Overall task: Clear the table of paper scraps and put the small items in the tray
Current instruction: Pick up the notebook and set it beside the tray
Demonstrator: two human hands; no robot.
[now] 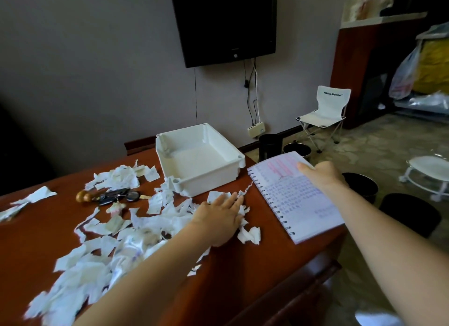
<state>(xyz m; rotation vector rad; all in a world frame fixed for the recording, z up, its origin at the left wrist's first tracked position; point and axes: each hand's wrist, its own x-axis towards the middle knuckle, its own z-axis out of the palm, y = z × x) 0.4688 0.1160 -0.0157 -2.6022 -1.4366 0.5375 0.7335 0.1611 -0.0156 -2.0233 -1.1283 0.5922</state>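
Torn white paper scraps (pixel 102 248) cover the left and middle of the reddish-brown table (pixel 243 272). My left hand (pixel 218 216) lies flat, fingers spread, on scraps near the table's right side. My right hand (pixel 320 174) grips the far edge of a spiral notebook (pixel 298 199), which juts out over the table's right edge. An empty white tray (pixel 230 165) stands at the back of the table. Left of the tray lie small items among scraps: a brown wooden knob (pixel 82 195), keys with a ring (pixel 116 195) and a small pale charm (pixel 116 208).
Several black bins (pixel 362 186) stand on the floor past the table's right edge. A white folding chair (pixel 323 114) stands by the wall beneath a wall-mounted TV (pixel 226 22). A white stool (pixel 430 172) is at the far right.
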